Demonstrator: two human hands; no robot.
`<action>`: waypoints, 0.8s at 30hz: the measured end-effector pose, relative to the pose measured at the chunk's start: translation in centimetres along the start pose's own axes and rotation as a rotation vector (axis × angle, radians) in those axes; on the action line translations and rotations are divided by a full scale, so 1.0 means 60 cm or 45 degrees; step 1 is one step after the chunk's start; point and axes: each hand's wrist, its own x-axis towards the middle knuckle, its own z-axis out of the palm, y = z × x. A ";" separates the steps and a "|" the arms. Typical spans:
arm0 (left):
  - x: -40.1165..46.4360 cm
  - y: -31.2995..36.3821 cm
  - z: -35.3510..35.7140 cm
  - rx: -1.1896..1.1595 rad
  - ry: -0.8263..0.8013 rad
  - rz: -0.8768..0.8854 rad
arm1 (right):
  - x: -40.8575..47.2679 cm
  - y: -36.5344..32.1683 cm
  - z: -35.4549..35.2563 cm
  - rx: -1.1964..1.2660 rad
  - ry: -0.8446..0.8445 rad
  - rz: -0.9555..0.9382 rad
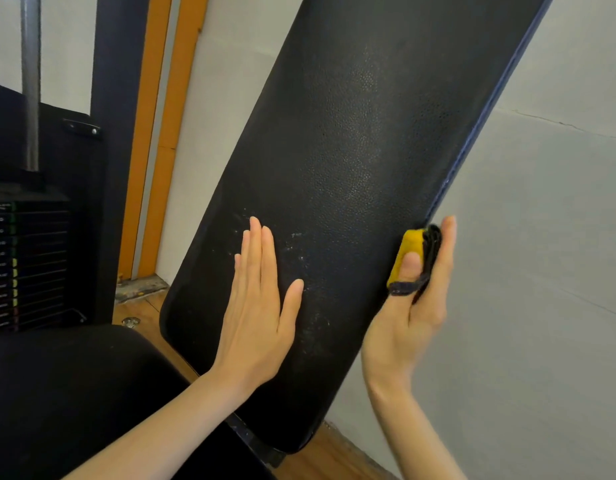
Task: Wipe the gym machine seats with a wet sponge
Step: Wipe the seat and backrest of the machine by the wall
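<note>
In the head view, the tilted black back pad (337, 188) of the gym machine is steadied by the left hand (261, 296), which is laid flat on it with straight fingers and holds nothing. The sponge (408, 252) — yellow with a dark scouring face — is pinched in the right hand (417, 306), thumb on the yellow side and fingers behind, at the pad's right edge, where it seems to touch the blue piping (479, 133). Pale specks (299, 251) are seen on the pad just right of the left hand, so that patch is judged not yet wiped. The step would be done well if the sponge were laid flat on the vinyl and drawn across the specks in overlapping passes, with the bracing hand shifted clear. The black seat cushion (74, 393) lies lower left — its state cannot be judged from here
</note>
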 end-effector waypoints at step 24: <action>-0.062 -0.044 -0.048 -0.046 -0.056 -0.233 | 0.035 -0.029 -0.093 -0.989 -0.909 -1.025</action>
